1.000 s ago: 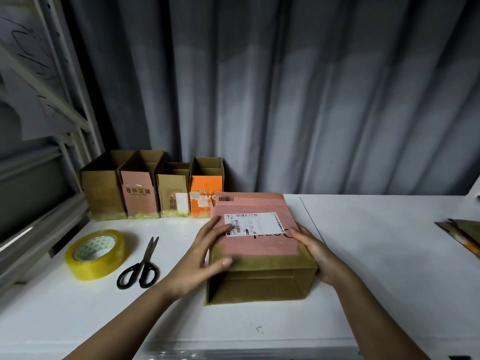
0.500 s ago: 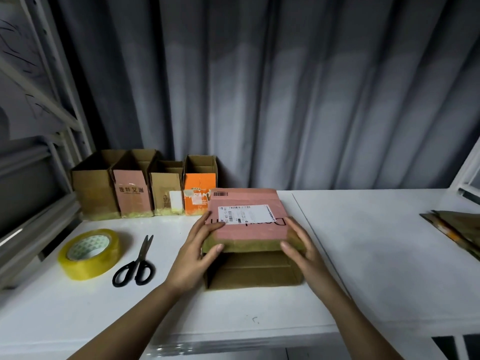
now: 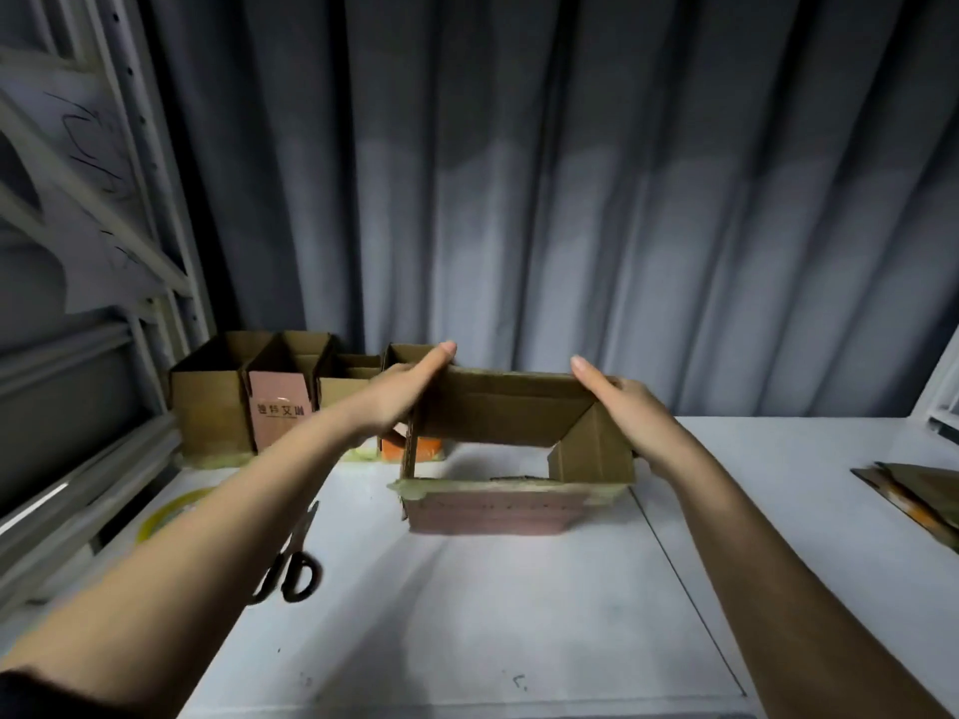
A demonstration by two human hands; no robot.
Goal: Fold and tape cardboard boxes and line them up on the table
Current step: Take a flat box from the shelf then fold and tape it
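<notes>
Lifted since before, box (image 3: 498, 422) between flat hands (image 3: 524, 402), lying crosswise

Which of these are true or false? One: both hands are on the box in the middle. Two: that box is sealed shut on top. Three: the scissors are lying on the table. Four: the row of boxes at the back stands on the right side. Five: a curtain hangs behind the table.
1. True: the left hand and the right hand are on either side of the box.
2. False: its top is open, with the flaps standing up.
3. True: the scissors lie on the table, left of the box.
4. False: the row of boxes stands at the back left.
5. True: a grey curtain hangs behind.
</notes>
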